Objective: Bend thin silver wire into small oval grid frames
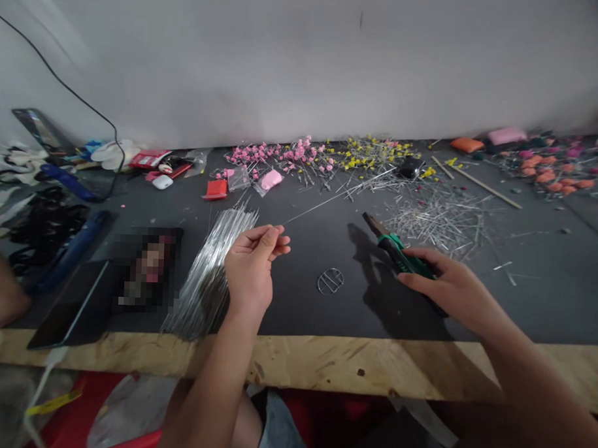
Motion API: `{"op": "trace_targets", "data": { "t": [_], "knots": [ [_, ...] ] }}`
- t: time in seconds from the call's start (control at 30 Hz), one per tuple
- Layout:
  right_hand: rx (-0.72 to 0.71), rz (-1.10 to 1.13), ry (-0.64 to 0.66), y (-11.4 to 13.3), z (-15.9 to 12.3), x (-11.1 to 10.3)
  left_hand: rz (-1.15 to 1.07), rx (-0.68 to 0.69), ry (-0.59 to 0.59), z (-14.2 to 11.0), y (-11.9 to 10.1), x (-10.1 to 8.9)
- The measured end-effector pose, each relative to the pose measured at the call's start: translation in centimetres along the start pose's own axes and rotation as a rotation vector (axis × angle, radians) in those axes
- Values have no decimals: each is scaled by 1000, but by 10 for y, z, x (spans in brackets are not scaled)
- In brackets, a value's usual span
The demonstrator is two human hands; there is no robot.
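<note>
My left hand [252, 265] pinches one end of a thin straight wire [324, 201] between thumb and fingers; the wire slants up to the right above the dark tabletop. In my right hand [449, 281] is a pair of green-handled pliers [400, 255], jaws pointing up and left, apart from the wire. Between the hands lies a small round wire frame [331, 281] with bars across it. A thick bundle of long silvery wires [204, 266] rests just left of and partly behind my left hand. Beyond the pliers, short wire pieces [436, 219] lie in a loose heap.
Along the wall are pink-headed wire stems [282, 155], yellow-headed ones [377, 151] and orange clay-like pieces [550, 172]. A red packet [216, 189] sits behind the bundle. At left are a blurred-out screen [147, 271] and a dark tablet-like device [78, 304]. A wooden edge [333, 366] runs along the front.
</note>
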State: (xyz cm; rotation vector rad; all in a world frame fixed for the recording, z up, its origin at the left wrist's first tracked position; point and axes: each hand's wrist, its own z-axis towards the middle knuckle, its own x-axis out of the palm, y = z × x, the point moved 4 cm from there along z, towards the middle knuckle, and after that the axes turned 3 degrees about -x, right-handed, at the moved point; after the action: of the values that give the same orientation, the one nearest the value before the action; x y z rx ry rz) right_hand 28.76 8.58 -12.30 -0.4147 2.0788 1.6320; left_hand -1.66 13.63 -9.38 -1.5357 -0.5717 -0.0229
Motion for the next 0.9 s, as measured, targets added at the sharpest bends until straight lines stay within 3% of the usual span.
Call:
{"op": "trace_targets", "data": {
  "t": [0.13,0.2,0.33,0.63,0.9],
  "knots": [
    [151,406,246,25,-27,23,35,33,6,-9,4,5],
    [215,458,392,37,-41,40,75,53,23,-14,7,8],
    [229,511,515,54,-54,60,157,93,53,-22,11,11],
    [235,631,526,61,-54,56,200,116,63,-21,11,8],
    [195,624,441,62,-50,57,180,11,257,-27,9,14]
  ]
}}
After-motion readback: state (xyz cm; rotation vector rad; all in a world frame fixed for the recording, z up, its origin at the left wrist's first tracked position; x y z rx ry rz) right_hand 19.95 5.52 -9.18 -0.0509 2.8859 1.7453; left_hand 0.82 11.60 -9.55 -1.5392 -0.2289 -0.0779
